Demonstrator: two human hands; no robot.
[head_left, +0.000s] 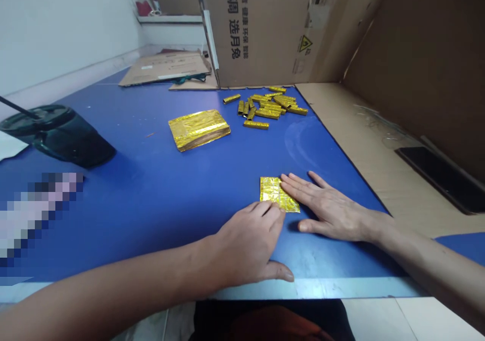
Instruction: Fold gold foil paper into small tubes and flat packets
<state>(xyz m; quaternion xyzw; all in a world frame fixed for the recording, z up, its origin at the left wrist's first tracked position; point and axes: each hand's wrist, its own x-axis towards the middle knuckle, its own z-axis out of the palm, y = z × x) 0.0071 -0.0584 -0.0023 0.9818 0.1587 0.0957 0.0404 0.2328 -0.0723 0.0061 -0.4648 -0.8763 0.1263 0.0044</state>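
Note:
A small square of crinkled gold foil paper (271, 188) lies flat on the blue table near its front side. My left hand (252, 240) rests at the paper's near edge, fingers bent with their tips on it and the thumb stretched well apart. On the paper's right side lie the fingertips of my right hand (328, 207), which is flat with its fingers extended. Farther back sits a stack of gold foil sheets (199, 129). Several narrow folded gold foil strips (270, 107) are piled loosely behind it to the right.
A dark cup (71, 136) with a straw stands at the left, beside a blurred-out patch. A large cardboard box (273, 33) walls off the back. Flat cardboard (166, 68) lies at the back left. A black phone-like slab (441, 177) rests on cardboard at the right.

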